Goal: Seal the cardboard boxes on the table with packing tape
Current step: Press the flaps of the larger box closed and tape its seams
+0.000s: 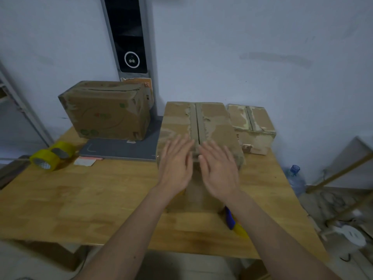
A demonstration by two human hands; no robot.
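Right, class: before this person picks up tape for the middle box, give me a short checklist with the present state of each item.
1. Flaps of the middle box closed and meeting: ok, only a narrow seam shows.
2. Left hand and right hand flat on the flaps: ok, fingers straight on either side of the seam.
3. Tape on the seam: not ok, none visible.
4. Tape rolls on the table: ok, at its left edge, apart from both hands.
5. Free tape end findable: cannot tell.
6. Cutter usable: cannot tell, partly hidden under the right forearm.
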